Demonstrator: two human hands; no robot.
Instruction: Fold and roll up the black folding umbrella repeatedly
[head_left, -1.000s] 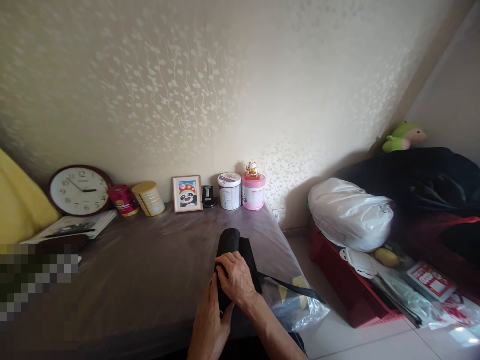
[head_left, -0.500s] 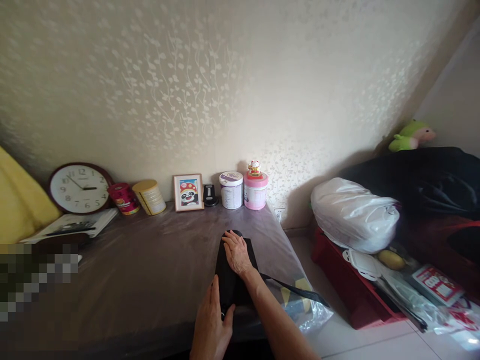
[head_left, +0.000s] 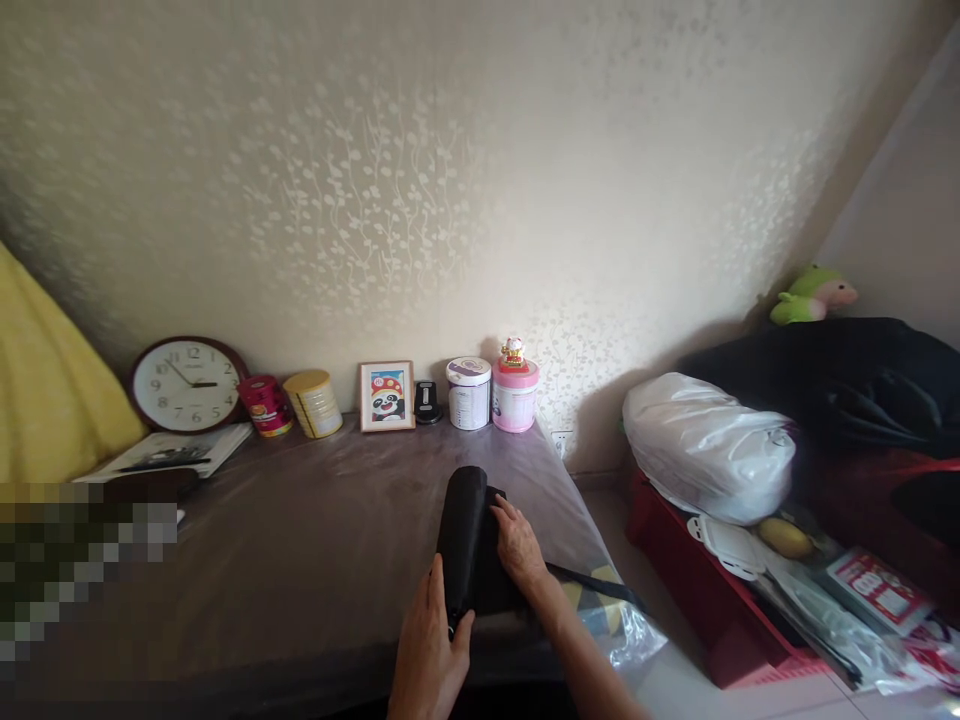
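Note:
A black fabric roll (head_left: 466, 530) lies lengthwise near the table's front edge, its far end rounded. A flat flap of the same black cloth spreads from its right side. My left hand (head_left: 431, 630) is closed round the near end, thumb on the right and fingers along the left side; a small shiny ring shows by the thumb. On the right, my right hand (head_left: 519, 540) has its fingers bent on the flap, fingertips beside the roll. A dark strap (head_left: 596, 582) trails rightward beyond my right wrist.
Along the wall stand a clock (head_left: 187, 385), tins (head_left: 315, 405), a framed panda picture (head_left: 387, 397) and two tubs (head_left: 470, 395), one topped by a figurine. A clear plastic bag (head_left: 626, 635) hangs over the table's right edge. A red box (head_left: 697, 590) holds bags on the floor.
My right hand has slid off the top of the roll to its right side, onto the flap. The rounded roll now shows more fully. My left hand keeps its hold.

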